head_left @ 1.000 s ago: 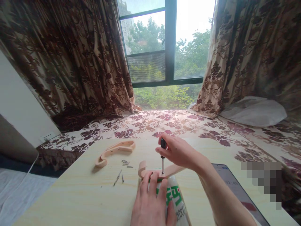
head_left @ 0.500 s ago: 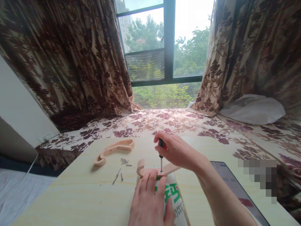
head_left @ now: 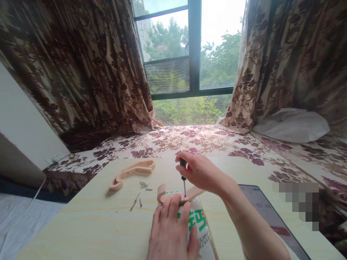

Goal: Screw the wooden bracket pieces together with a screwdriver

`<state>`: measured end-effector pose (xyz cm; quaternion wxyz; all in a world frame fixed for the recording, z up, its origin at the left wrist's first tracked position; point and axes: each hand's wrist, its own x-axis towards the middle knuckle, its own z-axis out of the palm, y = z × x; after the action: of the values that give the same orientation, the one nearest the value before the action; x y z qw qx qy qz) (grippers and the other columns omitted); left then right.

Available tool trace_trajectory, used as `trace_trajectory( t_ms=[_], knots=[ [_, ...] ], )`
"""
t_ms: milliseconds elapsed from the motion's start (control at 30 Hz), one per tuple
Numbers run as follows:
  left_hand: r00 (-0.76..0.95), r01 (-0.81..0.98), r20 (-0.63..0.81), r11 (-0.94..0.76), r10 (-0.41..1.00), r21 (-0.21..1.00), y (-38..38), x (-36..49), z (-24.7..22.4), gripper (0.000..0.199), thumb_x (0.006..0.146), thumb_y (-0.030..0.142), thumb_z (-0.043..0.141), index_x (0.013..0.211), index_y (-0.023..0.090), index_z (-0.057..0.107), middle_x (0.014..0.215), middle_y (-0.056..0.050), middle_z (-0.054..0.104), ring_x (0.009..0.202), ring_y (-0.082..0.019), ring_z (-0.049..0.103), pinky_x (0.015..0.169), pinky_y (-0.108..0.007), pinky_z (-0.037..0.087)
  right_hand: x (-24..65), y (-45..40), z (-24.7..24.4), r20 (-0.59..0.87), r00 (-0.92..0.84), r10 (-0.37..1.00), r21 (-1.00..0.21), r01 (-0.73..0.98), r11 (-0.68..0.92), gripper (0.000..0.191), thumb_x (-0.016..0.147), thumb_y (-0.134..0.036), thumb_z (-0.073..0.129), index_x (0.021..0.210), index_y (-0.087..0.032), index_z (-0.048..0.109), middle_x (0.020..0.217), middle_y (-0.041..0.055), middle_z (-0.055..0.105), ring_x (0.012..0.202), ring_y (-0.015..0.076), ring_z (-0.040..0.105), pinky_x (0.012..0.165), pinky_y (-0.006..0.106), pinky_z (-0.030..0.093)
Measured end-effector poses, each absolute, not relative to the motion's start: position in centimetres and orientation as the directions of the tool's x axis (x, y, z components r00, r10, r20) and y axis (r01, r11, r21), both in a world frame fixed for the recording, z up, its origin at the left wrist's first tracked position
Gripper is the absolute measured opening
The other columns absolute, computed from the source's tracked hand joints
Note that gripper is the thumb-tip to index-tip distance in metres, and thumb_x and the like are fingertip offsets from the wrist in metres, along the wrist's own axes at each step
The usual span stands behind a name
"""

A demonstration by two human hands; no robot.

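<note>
My right hand (head_left: 199, 169) is closed around the black handle of a screwdriver (head_left: 183, 164). Its metal shaft slants slightly, and the tip meets a screw head in a curved light-wood piece (head_left: 162, 195). Under that piece lies a white packet with green lettering (head_left: 198, 218). My left hand (head_left: 172, 225) rests on the packet, fingers stretched forward and their tips pressing on the wood beside the screw; its thumb lies apart. Part of the wood is hidden behind both hands. A similar curved wooden piece (head_left: 132, 169) and several loose screws (head_left: 141, 202) lie to the left.
A phone or tablet (head_left: 264, 202) with a lit screen lies on the pale wooden table (head_left: 89, 220), partly under my right forearm. Beyond the table is a ledge with floral cloth (head_left: 173, 141), below a window between patterned curtains (head_left: 108, 72). A white bag (head_left: 294, 124) lies at right.
The screwdriver's handle has tilted a little to the left, and my right hand has shifted left with it. My left hand has hardly moved and stays on the wood.
</note>
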<state>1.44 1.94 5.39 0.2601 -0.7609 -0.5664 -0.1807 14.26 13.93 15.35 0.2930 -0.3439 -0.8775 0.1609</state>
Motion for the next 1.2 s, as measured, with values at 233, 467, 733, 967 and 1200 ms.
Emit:
trace_trajectory(
  t_ms=[233,467,733,967,1200],
  knots=[
    [0.376,0.922,0.588,-0.229,0.716,-0.311,2.22,0.70,5.19,0.043,0.081,0.035,0.051,0.121,0.021,0.053,0.127,-0.011,0.056,0.113,-0.026,0.056,0.083,-0.041,0.055,14.46,13.72,15.70,0.415,-0.619,0.667,-0.494,0.462,0.736,0.017,0.084,-0.020,0.050,0.097,-0.019,0.061,0.070,0.0011,0.064,0.064,0.0125,0.054,0.063,0.025,0.038],
    [0.381,0.921,0.580,-0.237,0.720,-0.310,2.27,0.73,5.23,0.042,0.081,0.037,0.051,0.120,0.022,0.053,0.127,-0.010,0.057,0.114,-0.025,0.056,0.084,-0.040,0.055,14.45,13.99,15.33,0.417,-0.595,0.688,-0.501,0.481,0.720,0.019,0.085,-0.025,0.055,0.102,-0.019,0.057,0.072,0.0008,0.063,0.066,0.0130,0.054,0.063,0.025,0.038],
    [0.375,0.927,0.625,-0.253,0.685,-0.279,2.25,0.98,5.43,0.042,0.078,0.034,0.054,0.118,0.021,0.054,0.124,-0.011,0.058,0.111,-0.026,0.058,0.082,-0.040,0.056,13.98,13.81,15.38,0.410,-0.583,0.702,-0.454,0.537,0.711,0.017,0.085,-0.028,0.053,0.098,-0.019,0.059,0.079,0.0034,0.066,0.066,0.0138,0.054,0.061,0.026,0.036],
    [0.373,0.926,0.617,-0.239,0.693,-0.291,2.20,0.67,4.88,0.042,0.081,0.035,0.053,0.121,0.022,0.052,0.127,-0.010,0.056,0.116,-0.025,0.055,0.085,-0.040,0.055,14.55,13.72,15.86,0.386,-0.609,0.693,-0.446,0.535,0.718,0.012,0.087,-0.028,0.050,0.085,-0.019,0.058,0.073,0.0020,0.064,0.065,0.0128,0.054,0.059,0.024,0.035],
    [0.368,0.928,0.596,-0.248,0.713,-0.277,2.30,0.80,5.33,0.039,0.082,0.035,0.051,0.119,0.022,0.055,0.127,-0.010,0.056,0.116,-0.026,0.054,0.086,-0.040,0.054,14.28,13.74,15.58,0.417,-0.586,0.695,-0.385,0.578,0.719,0.012,0.088,-0.030,0.050,0.090,-0.020,0.056,0.077,0.0027,0.065,0.068,0.0140,0.055,0.059,0.025,0.033]
  ],
)
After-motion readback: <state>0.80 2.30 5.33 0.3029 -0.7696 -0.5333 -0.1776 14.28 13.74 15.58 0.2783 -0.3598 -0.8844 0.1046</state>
